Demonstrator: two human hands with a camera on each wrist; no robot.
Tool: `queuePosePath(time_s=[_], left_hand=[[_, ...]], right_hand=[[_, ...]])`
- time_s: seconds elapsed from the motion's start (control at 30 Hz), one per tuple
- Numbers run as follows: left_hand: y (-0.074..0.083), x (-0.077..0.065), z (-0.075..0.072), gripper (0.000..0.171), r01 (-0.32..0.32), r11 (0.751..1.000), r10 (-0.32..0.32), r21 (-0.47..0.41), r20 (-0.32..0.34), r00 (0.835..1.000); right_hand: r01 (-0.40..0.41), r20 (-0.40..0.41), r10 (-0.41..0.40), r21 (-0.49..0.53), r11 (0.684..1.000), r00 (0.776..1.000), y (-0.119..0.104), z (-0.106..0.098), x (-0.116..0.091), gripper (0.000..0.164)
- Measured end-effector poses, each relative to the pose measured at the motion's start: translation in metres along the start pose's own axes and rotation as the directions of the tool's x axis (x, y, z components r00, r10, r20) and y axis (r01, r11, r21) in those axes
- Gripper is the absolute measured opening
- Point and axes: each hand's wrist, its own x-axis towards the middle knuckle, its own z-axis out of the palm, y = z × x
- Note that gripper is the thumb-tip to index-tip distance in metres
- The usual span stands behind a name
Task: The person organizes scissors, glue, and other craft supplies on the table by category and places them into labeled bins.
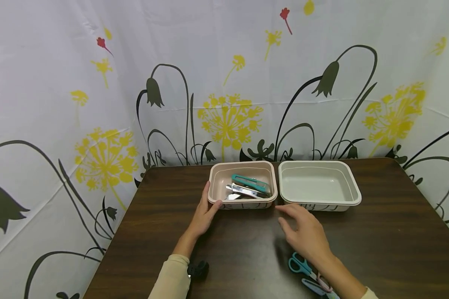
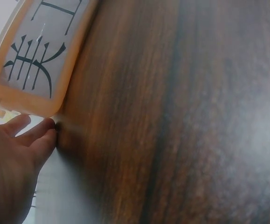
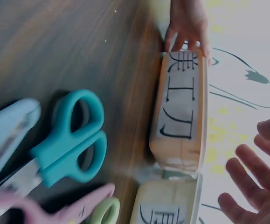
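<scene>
My left hand point(image 1: 202, 214) touches the left end of a pinkish-beige plastic box point(image 1: 243, 166), its thumb at the front corner and its fingers along the side. Inside that box lie a teal utility knife point(image 1: 250, 182), a silver utility knife point(image 1: 247, 191) and a partly hidden metal piece. Over the table, just before the gap between the two boxes, my right hand point(image 1: 307, 232) hovers with loosely spread fingers and holds nothing. Below its wrist are teal-handled scissors point(image 3: 74, 135), pink-handled scissors point(image 3: 79, 207) and a light blue handled tool point(image 3: 13, 128).
Right beside the pinkish box stands a pale cream box point(image 1: 318, 185). Both boxes carry labels with dark characters on their fronts. A light green loop handle point(image 3: 104, 212) shows by the scissors. Behind the dark wooden table point(image 1: 239, 249) hangs a flower-patterned curtain point(image 1: 209, 54).
</scene>
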Motion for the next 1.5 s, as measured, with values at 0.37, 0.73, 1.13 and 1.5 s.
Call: queuePosePath(time_s=[0.37, 0.73, 1.13, 1.5], left_hand=[[-0.020, 0.002, 0.003, 0.076, -0.002, 0.999, 0.003, 0.035, -0.021, 1.000], [0.019, -0.003, -0.001, 0.074, -0.005, 1.000, 0.005, 0.000, 0.031, 1.000], [0.018, -0.002, -0.002, 0.074, 0.002, 1.000, -0.002, 0.016, 0.022, 1.000], [0.019, -0.001, -0.001, 0.074, -0.002, 1.000, 0.002, 0.015, 0.023, 1.000]], right_hand=[[-0.155, 0.153, 0.167, -0.091, 0.984, 0.974, 0.013, -0.033, -0.049, 0.030], [-0.272, 0.257, 0.321, -0.210, 0.939, 0.912, 0.047, -0.050, -0.085, 0.043], [-0.407, 0.380, 0.496, -0.293, 0.865, 0.781, 0.088, -0.058, -0.091, 0.057], [-0.407, 0.407, 0.519, -0.333, 0.850, 0.752, 0.101, -0.053, -0.091, 0.058]])
